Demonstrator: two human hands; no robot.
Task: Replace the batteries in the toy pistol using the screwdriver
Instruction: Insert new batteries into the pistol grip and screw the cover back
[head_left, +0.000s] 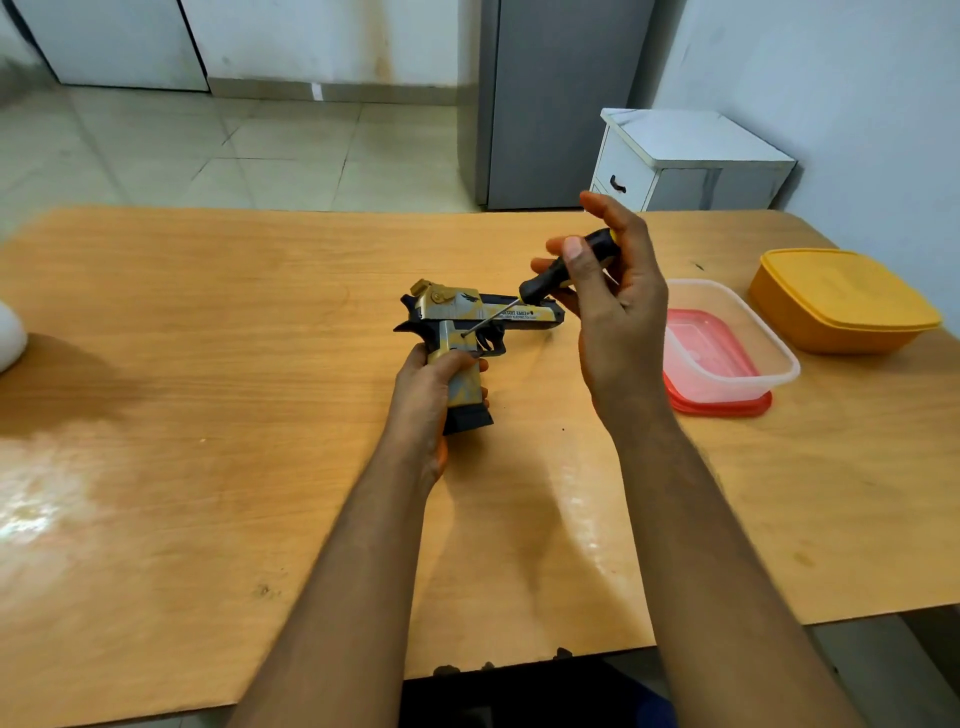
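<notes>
The toy pistol (457, 314) is gold, grey and black, held above the wooden table (218, 374) with its barrel pointing right. My left hand (431, 400) is wrapped around its grip from below. My right hand (608, 312) holds the screwdriver (561, 273) by its black and yellow handle, up and to the right of the pistol. The thin metal shaft slants down to the left and its tip rests on the pistol's side just above the grip. No batteries are visible.
A clear plastic box (727, 338) stands on a red lid (722, 402) right of my right hand. An orange lidded box (841, 301) sits farther right. A white object (8, 332) lies at the left edge. A white cabinet (685, 161) stands behind the table.
</notes>
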